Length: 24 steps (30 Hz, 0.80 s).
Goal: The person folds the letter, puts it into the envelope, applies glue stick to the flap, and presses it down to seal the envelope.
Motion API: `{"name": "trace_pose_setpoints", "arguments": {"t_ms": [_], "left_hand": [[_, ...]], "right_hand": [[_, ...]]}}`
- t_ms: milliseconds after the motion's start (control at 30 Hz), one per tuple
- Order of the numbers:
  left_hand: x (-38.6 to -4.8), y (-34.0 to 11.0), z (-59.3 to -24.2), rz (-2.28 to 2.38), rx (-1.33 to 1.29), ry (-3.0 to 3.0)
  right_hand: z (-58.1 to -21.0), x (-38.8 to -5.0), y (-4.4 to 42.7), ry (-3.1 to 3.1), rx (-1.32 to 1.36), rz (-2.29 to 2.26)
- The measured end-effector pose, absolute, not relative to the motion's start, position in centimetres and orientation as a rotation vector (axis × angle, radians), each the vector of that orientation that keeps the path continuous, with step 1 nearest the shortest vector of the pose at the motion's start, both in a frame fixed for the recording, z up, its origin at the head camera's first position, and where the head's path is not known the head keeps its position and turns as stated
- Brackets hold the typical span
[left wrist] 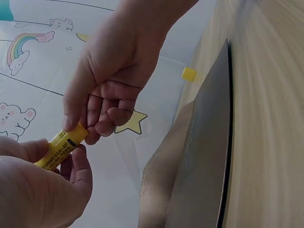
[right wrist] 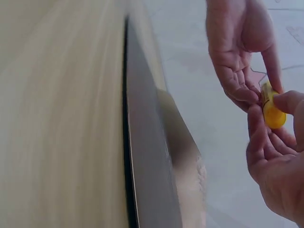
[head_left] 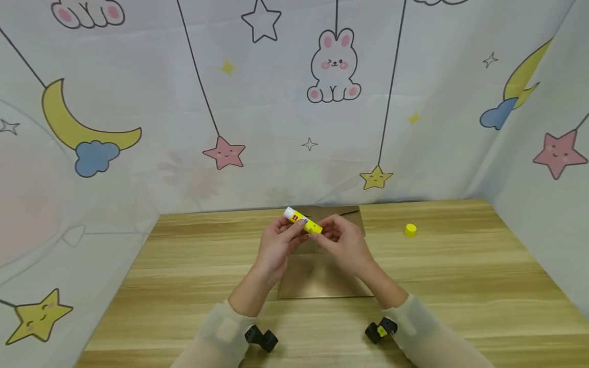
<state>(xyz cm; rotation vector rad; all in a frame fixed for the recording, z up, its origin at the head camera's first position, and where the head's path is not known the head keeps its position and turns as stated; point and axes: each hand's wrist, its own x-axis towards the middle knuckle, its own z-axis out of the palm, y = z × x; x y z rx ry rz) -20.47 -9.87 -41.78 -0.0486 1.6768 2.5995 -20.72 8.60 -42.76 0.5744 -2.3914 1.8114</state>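
A yellow glue stick (head_left: 309, 225) with a bare white end is tilted up to the left above the table. My left hand (head_left: 275, 250) grips its barrel between thumb and fingers. At its lower yellow end, my right hand (head_left: 347, 246) pinches the base with thumb and fingertips. In the left wrist view, small dark print shows on the glue stick (left wrist: 61, 148); in the right wrist view, its rounded yellow base (right wrist: 274, 116) faces the camera. Below both hands lies a bronze-brown envelope (head_left: 322, 283), its flap spread out toward the back, partly hidden by the hands.
A yellow cap (head_left: 410, 230) stands on the wooden table (head_left: 460, 286), right of the envelope. Behind the table hangs a white cloth (head_left: 285, 102) printed with stars, moons and a rabbit. Black wrist devices (head_left: 261, 338) sit at both sleeves.
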Motion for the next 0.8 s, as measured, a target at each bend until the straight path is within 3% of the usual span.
{"name": "trace_pose_setpoints", "arguments": {"t_ms": [200,267,533,667,800], "left_hand": [[-20.4,-9.9,-41.6,2.569,-0.003,1.729],[-20.4,-9.9,-41.6,2.565,-0.004,1.752],[-20.5,-9.8,-41.7,2.583,-0.054,1.819],[-20.4,-9.8,-41.6,2.573,-0.055,1.835],[-20.3,-9.8,-41.5,2.556,-0.051,1.853]], "right_hand": [[-43.0,-21.3,9.0,-2.300,0.340,2.513],[-42.9,-21.2,9.0,-2.319,0.370,2.455],[-42.8,-20.1,8.1,-2.409,0.618,1.536],[-42.8,-19.9,8.1,-2.394,0.603,1.506],[-42.9,-20.4,8.4,-2.384,0.538,1.830]]}}
